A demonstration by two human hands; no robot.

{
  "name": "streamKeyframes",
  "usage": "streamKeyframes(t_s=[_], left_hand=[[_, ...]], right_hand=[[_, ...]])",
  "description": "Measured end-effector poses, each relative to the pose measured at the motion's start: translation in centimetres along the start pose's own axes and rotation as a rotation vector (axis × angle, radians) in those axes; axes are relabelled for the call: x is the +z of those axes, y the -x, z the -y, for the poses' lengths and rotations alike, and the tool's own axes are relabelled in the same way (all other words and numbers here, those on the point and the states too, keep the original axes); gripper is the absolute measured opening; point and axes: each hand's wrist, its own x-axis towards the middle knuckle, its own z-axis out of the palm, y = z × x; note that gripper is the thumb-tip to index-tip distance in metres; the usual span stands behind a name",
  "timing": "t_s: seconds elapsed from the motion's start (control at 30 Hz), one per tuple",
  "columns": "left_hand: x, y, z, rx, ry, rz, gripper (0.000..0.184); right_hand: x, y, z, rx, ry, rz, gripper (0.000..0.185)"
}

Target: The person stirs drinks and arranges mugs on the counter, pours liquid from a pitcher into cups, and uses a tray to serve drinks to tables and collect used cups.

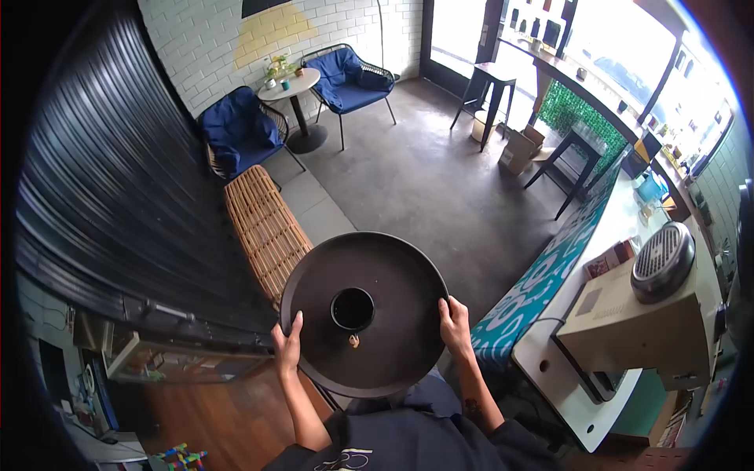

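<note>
A round black serving tray (393, 345) is held out in front of my body. My left hand (288, 343) grips its left rim, thumb on top. On the opposite side my right hand (455, 323) is closed on the right rim, its thumb also over the edge. Left of the tray's middle stands a dark round cup (352, 308) with a black inside; whether it holds liquid I cannot tell. Just below the cup lies a small tan item (354, 341), too small to name. The undersides of the tray and most fingers are hidden.
A wicker bench (263, 228) runs ahead on the left, near two blue-cushioned chairs (242, 129) and a small round table (289, 85). At right is a white counter (561, 357) with a cardboard box (620, 314). Stools (572, 161) stand by the window bar.
</note>
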Motion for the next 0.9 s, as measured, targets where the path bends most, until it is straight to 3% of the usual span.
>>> streamKeyframes(t_s=[0.17, 0.2, 0.3, 0.47, 0.57, 0.7, 0.83, 0.9], left_hand=[[3.3, -8.5, 0.5, 0.052, -0.045, -0.022, 0.044], [3.5, -10.2, 0.2, -0.033, 0.007, 0.098, 0.049], [7.5, -16.1, 0.0, -0.069, -0.055, -0.047, 0.049], [12.6, -24.4, -2.4, -0.135, 0.056, 0.037, 0.041], [15.7, -29.5, -2.7, -0.065, 0.148, -0.009, 0.042], [18.2, -35.4, -3.5, -0.204, -0.04, -0.135, 0.042], [20.9, -42.2, -1.6, -0.176, 0.111, -0.213, 0.042], [21.5, -45.7, -2.0, -0.281, 0.091, -0.122, 0.047]], right_hand=[[3.2, -7.5, -1.2, 0.04, -0.085, -0.056, 0.029], [3.3, -9.0, -1.2, 0.042, -0.034, -0.036, 0.03], [5.1, -16.6, -0.7, 0.07, -0.044, -0.012, 0.03], [6.8, -27.9, -1.4, 0.023, 0.006, 0.019, 0.031], [7.9, -34.6, 0.4, 0.025, 0.013, 0.04, 0.031], [10.3, -42.9, -0.1, 0.009, 0.025, 0.095, 0.027], [13.8, -50.7, 0.7, 0.031, 0.056, 0.166, 0.027], [16.0, -54.7, 0.3, -0.021, 0.034, 0.156, 0.027]])
